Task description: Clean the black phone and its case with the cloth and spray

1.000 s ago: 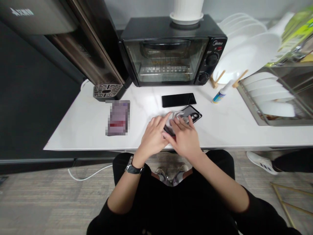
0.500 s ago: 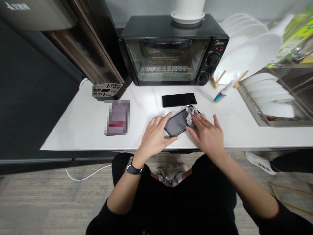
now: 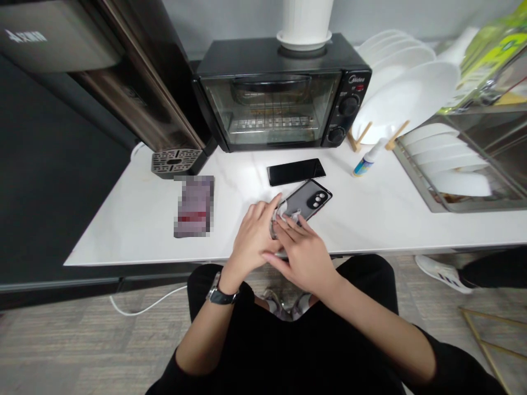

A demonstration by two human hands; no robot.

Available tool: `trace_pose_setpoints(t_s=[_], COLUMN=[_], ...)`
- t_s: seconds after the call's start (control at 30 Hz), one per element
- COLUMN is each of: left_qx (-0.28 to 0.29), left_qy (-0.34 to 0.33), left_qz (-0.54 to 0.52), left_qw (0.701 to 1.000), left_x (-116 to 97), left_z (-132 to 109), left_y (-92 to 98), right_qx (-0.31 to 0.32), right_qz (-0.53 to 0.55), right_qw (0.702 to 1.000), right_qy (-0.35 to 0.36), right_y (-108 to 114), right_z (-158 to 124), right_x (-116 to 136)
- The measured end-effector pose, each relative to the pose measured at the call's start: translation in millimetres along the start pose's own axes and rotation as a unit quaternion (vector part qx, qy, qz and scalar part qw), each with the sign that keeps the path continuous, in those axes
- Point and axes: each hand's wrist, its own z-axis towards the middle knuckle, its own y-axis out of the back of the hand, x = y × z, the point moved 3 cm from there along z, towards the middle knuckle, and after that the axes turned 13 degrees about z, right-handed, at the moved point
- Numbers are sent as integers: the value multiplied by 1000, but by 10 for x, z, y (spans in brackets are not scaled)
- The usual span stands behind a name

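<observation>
A phone case (image 3: 307, 198) with a translucent grey back, black rim and camera cutouts lies at an angle on the counter. My left hand (image 3: 254, 233) grips its near left end, the index finger along the edge. Under the fingers of my right hand (image 3: 307, 255) is a crumpled white tissue (image 3: 282, 210), pressed against the case's near part. My right thumb reaches beneath my left palm, and that end of the case is mostly hidden. Just behind the case lies a black phone (image 3: 295, 171), screen up.
A toaster oven (image 3: 272, 140) with a white pot (image 3: 307, 22) on top stands behind. To the right are a small spray bottle (image 3: 366, 160), racked white plates (image 3: 405, 101) and a sink (image 3: 436, 204). A pixelated purple item (image 3: 193, 206) lies left, before a dispenser's drip tray (image 3: 175, 162).
My right hand has slid the tissue from the case's far right end down to its near left end, uncovering the camera cutouts. My left hand stays at the near end.
</observation>
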Motion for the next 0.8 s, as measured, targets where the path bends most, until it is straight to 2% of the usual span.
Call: trace_pose_setpoints(t_s=[0.07,0.17,0.27,0.33,0.4,0.5,0.6,0.67,0.73,0.8], left_qx=[2,-6,-5,-1,-2,-5,0,5,6,2], left_qy=[6,4,2,-1,-4,-11,-18,-15,-10,-4], left_qz=[5,-8,-17,-18,-20,-21,-18,-14,-14,-16], left_qw=[1000,1000,1000,1000,1000,1000,1000,1000,1000,1000], left_x=[-10,-32,-37,-33,-28,-13,14,30,29,12], left_z=[-4,-5,1,6,9,8,5,3,3,4], left_y=[3,20,30,32,34,32,17,6,4,11], right_qx=[5,-20,-75,-98,-109,-112,-76,-41,-18,-30], right_qz=[9,-32,-98,-121,-128,-112,-53,-3,22,0], right_qw=[1000,999,990,984,981,983,994,999,1000,999], right_qy=[7,-17,-61,-81,-92,-92,-49,-13,5,-16], right_y=[88,276,424,433,365,175,-7,-50,-5,105], right_z=[-121,-211,-180,-112,-27,74,91,64,40,46], right_x=[-62,-351,-665,-769,-753,-527,-209,-95,-145,-335])
